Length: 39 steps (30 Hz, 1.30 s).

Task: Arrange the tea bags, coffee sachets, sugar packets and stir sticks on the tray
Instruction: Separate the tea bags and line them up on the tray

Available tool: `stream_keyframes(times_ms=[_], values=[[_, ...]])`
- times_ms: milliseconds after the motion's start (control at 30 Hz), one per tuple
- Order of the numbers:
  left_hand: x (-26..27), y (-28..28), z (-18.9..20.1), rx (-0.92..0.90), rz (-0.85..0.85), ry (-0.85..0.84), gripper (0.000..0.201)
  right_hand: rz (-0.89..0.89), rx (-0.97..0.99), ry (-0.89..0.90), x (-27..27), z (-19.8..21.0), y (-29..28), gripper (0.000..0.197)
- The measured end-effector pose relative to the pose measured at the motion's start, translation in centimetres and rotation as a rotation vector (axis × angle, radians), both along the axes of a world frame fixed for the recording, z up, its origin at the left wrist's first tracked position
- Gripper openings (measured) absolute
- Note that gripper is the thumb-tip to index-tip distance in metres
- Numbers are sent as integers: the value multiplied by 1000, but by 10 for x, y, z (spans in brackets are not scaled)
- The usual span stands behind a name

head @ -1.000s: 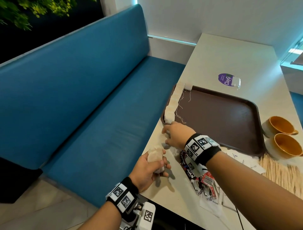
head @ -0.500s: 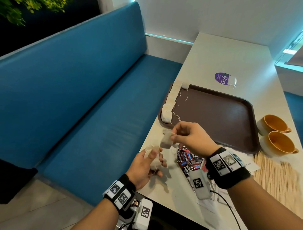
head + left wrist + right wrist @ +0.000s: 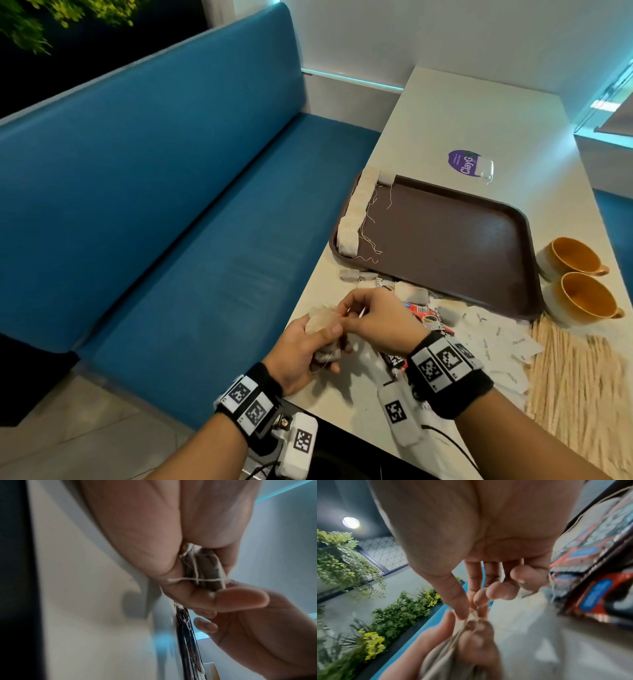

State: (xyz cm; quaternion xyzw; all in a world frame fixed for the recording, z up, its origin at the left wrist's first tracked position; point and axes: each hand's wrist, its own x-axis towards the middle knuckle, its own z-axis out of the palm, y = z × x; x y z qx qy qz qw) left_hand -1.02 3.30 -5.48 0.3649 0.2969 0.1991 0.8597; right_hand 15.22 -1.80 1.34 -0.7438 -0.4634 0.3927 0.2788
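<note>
Tea bags (image 3: 320, 322) bunched inside curled left fingers (image 3: 334, 330), right fingers (image 3: 346, 313) pinching their string.

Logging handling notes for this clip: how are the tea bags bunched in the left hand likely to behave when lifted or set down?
Probably soft and floppy: the tea bags crumple within the left hand. Likely light, since several sit in one grip. Their loose strings cross each other, and the right hand pinches at them, so tangling or dragging a neighbouring bag seems likely.
</note>
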Motion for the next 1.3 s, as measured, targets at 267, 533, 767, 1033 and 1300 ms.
stream_keyframes(times_ms=[267, 533, 767, 1033, 1300], values=[[3, -1, -2, 8, 59, -57, 42, 51, -174, -495, 36, -5, 34, 44], [2, 0, -7, 45, 83, -37, 44, 156, -219, -702, 15, -7, 26, 36], [3, -1, -7, 32, 110, -57, 44, 146, -216, -621, 5, -3, 5, 30], [1, 0, -2, 42, 117, -40, 43, 197, -225, -615, 26, -14, 37, 43], [1, 1, -2, 18, 115, -40, 39, 155, -125, -498, 27, -21, 42, 17]])
